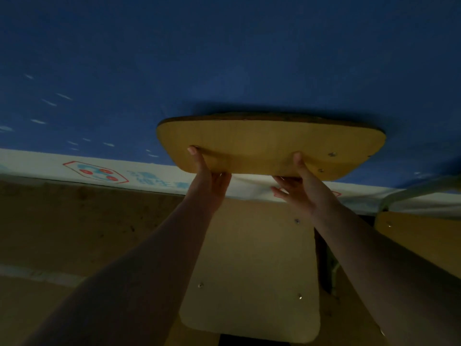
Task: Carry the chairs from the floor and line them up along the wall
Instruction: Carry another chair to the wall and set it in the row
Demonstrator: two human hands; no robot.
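A wooden chair stands straight ahead against the blue wall (224, 58), its yellow backrest (269, 146) touching or nearly touching it and its pale seat (252, 265) below. My left hand (209, 176) grips the backrest's lower edge at the left, thumb on the front face and fingers curled behind. My right hand (296, 181) holds the lower edge further right, thumb up on the front, with some fingers spread beneath the edge. Both forearms reach forward over the seat. The chair's legs are hidden.
A second chair (421, 240) of the same kind stands close at the right, with a grey metal frame tube (409, 193). A white printed band (99, 171) runs along the base of the wall. Brown floor (74, 233) lies to the left.
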